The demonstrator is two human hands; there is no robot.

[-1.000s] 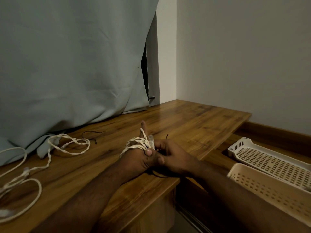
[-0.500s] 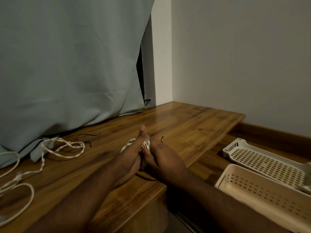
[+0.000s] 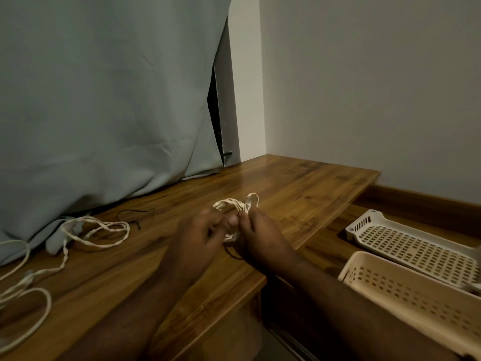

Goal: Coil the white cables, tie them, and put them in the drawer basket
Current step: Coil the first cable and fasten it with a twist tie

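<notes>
Both hands met over the wooden desk near its front edge. Left hand and right hand each had fingers curled onto the coiled white cable, pinching the bundle between them just above the desk. A thin dark tie dangled under the hands. Loose white cable lay spread at left by the grey curtain. Two perforated drawer baskets, cream and white, sat at lower right, apart from the bundle.
</notes>
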